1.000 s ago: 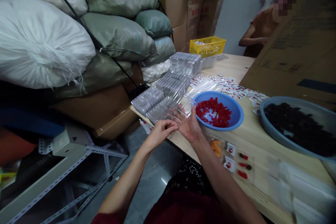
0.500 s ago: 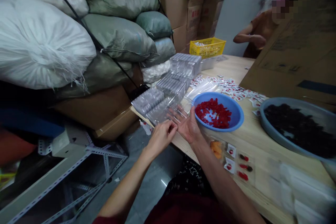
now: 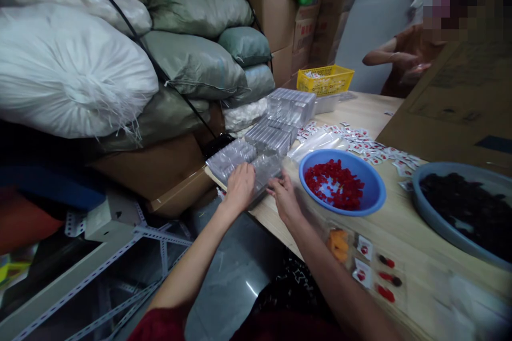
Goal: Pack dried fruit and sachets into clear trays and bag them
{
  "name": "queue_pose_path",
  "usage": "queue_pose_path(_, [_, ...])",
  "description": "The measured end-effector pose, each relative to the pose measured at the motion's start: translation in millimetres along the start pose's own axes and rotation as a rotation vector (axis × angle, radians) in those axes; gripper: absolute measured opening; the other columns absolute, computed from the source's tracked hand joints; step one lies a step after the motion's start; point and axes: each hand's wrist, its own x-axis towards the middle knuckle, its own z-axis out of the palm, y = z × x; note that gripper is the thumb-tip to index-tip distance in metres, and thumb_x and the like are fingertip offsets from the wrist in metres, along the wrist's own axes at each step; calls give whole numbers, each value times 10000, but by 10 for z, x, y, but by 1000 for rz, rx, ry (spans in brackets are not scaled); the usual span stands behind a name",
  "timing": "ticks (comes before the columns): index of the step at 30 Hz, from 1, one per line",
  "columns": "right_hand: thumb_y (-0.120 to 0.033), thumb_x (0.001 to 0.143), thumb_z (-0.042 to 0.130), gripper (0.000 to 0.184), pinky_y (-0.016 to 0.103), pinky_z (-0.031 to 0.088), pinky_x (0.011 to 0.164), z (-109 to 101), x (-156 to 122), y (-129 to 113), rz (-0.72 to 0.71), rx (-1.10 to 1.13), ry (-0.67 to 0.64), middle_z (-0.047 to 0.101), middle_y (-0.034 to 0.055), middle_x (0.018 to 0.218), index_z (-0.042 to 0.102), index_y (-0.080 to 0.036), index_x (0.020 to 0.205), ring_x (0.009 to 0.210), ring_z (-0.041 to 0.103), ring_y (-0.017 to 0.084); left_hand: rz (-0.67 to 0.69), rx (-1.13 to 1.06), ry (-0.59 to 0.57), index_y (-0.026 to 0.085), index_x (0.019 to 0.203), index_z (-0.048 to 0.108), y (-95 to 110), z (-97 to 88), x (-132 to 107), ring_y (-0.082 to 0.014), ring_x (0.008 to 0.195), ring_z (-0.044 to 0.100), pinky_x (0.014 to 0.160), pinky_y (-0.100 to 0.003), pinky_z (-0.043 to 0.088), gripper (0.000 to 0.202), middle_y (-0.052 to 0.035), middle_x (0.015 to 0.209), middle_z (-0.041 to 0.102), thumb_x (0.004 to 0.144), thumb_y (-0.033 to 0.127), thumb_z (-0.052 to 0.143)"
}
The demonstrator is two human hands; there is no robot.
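Observation:
Clear plastic packaging trays (image 3: 230, 157) lie in stacks along the table's left side. My left hand (image 3: 240, 187) bends its fingers over the near edge of a clear plastic tray (image 3: 264, 170), the fingertips partly hidden. At that tray's right edge, my right hand (image 3: 283, 195) has its thumb and fingers closed on the thin plastic. A blue bowl (image 3: 374, 201) of small red pieces (image 3: 340, 184) stands just right of my right hand. Beyond my right forearm lies a filled clear tray with orange pieces (image 3: 338, 245), white printed sachets (image 3: 362, 270) and red-and-dark pieces (image 3: 388, 278).
At right, a wide basin (image 3: 426, 208) holds dark pieces beside a cardboard box (image 3: 436, 112). Loose sachets (image 3: 368, 149) and a yellow basket (image 3: 326, 80) are farther back. Across the table is another person (image 3: 408, 61). Sacks (image 3: 196, 61) pile up at left above metal shelving (image 3: 160, 232).
My left hand has gone from a pinch beside my right palm to the tray edge. My right hand has turned over from open palm-up to gripping the tray. The camera view has shifted slightly.

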Motion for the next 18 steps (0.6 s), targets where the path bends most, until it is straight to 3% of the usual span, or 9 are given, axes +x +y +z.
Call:
queue_pose_path(3, [-422, 820, 604, 716, 407, 495, 968, -47, -69, 35, -232, -368, 17, 390, 117, 1442, 358, -295, 1481, 1197, 532, 238, -25, 27, 33, 127, 998, 548, -27, -35, 22, -279, 958, 568, 824, -390, 430, 169, -152, 1005, 602, 915, 107, 403])
queue_pose_path(6, [-436, 895, 511, 731, 474, 372, 1107, -46, -78, 20, -415, -639, -25, 179, 134, 1588, 241, -260, 1552, 1432, 305, 277, -21, 10, 12, 129, 1000, 546, -23, -33, 63, -280, 960, 581, 842, -399, 434, 172, -149, 1002, 615, 903, 97, 408])
queue_pose_path(8, [-445, 931, 473, 705, 507, 265, 1170, -42, -82, 19, -472, -735, -55, 91, 130, 1631, 233, -231, 1558, 1504, 141, 277, -51, -23, 9, 124, 1005, 545, -25, -47, 83, -280, 951, 596, 851, -407, 439, 187, -156, 995, 627, 902, 91, 392])
queue_pose_path(10, [-456, 948, 467, 675, 521, 210, 1190, -61, -117, -4, -482, -751, -67, 84, 129, 1643, 266, -225, 1549, 1518, 88, 274, -122, -103, 37, 120, 1033, 538, -37, -140, 69, -278, 940, 613, 851, -412, 448, 211, -165, 990, 643, 904, 89, 374])
queue_pose_path(14, [-496, 919, 552, 767, 513, 261, 1177, -266, -344, -346, -539, -630, -2, 100, 89, 1651, 192, -293, 1566, 1510, 139, 261, -174, -498, 119, 172, 1091, 486, -5, -680, -137, -246, 1022, 636, 875, -390, 470, 187, -162, 1172, 647, 978, 191, 338])
queue_pose_path(16, [-495, 872, 640, 849, 503, 235, 1194, -472, -537, -707, -631, -608, 35, 130, 57, 1649, 181, -325, 1565, 1503, 166, 254, -94, -748, 41, 204, 1049, 478, 71, -1023, -268, -213, 1065, 636, 904, -355, 473, 152, -127, 1208, 652, 1008, 272, 349])
queue_pose_path(18, [-468, 827, 710, 840, 498, 227, 1200, -723, -755, -1107, -701, -622, 29, 282, 51, 1601, 284, -325, 1537, 1469, 256, 253, 15, -969, -131, 211, 987, 476, 178, -1264, -331, -192, 1031, 653, 905, -330, 480, 138, -106, 1144, 687, 1007, 322, 395])
